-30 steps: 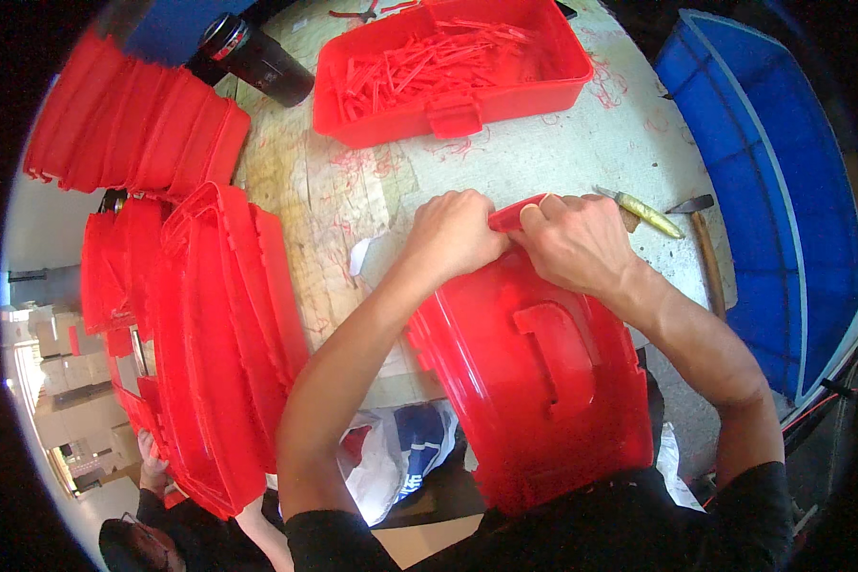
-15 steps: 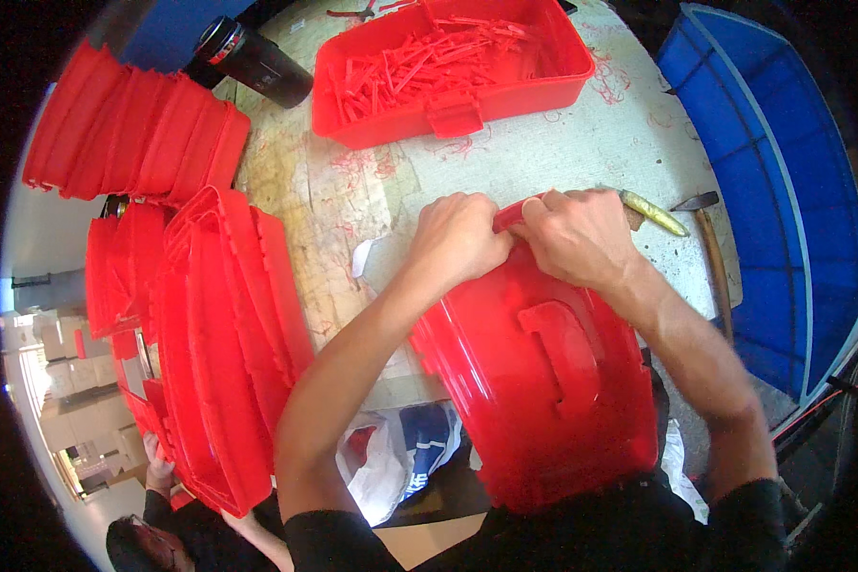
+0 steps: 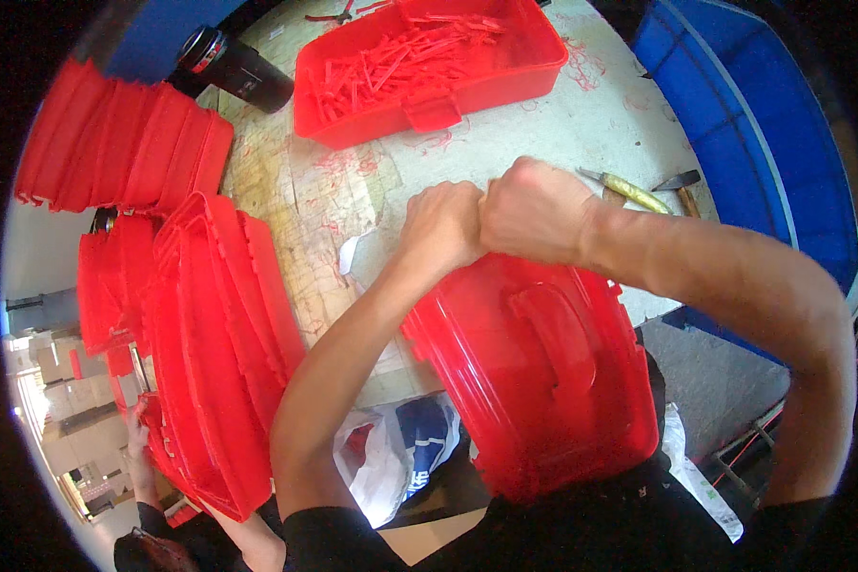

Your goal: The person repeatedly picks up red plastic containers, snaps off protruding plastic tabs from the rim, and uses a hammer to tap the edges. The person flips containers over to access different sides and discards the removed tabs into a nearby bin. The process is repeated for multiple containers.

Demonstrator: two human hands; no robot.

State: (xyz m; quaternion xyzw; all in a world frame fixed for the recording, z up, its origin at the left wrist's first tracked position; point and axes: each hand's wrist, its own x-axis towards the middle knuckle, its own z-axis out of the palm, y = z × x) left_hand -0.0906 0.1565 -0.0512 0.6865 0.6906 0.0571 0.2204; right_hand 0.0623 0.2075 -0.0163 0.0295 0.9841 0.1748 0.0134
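Note:
A glossy red plastic lid (image 3: 477, 381) with a molded handle shape leans toward my body, its far end up on the work table. At that far end my left hand (image 3: 443, 224) is closed around the rim. My right hand (image 3: 541, 212) makes a fist right against it, the wrist turned and elbow raised out to the right. What the right fingers grip is hidden beneath the knuckles. Just beyond that hand lie a knife with a yellowish wrapped handle (image 3: 636, 194) and a hammer (image 3: 679, 181), partly covered by my forearm.
A red bin (image 3: 491, 103) of thin red plastic strips stands at the back, beside a black tumbler (image 3: 248, 76). Stacked red shells (image 3: 124, 143) and nested red parts (image 3: 210, 353) crowd the left, where another person's hand (image 3: 138, 429) touches them. A blue crate (image 3: 734, 124) stands right.
My right forearm has swung up and outward, and its fist has twisted over against the left hand. The view has shifted slightly. The other person's hand has moved on the nested red parts.

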